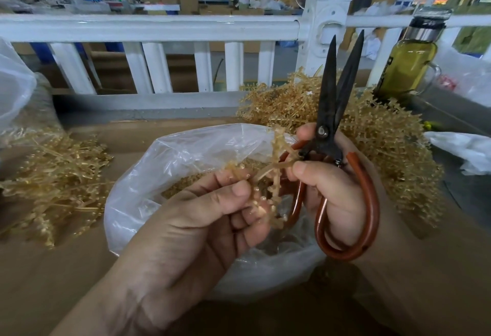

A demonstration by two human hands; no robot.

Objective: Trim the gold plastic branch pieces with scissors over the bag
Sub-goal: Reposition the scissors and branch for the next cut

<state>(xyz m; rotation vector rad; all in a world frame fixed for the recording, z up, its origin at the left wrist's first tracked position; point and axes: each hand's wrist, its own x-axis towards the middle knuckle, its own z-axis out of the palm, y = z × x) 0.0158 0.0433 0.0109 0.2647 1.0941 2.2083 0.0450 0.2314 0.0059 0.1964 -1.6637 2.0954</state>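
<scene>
A gold plastic branch piece (276,160) hangs over the open clear plastic bag (186,149). My left hand (202,218) pinches its lower sprigs between thumb and fingers. My right hand (332,192) grips the scissors (332,112) by their orange-brown handles, and its thumb and forefinger also pinch the stem of the same piece. The dark blades point up and stand slightly apart, clear of the piece. Gold trimmings lie inside the bag.
A heap of gold branches (372,128) lies behind my right hand, another heap (58,176) at the left. A glass bottle of yellow-green liquid (409,62) stands at the back right by a white railing (159,27). Plastic bags (462,149) lie at both sides.
</scene>
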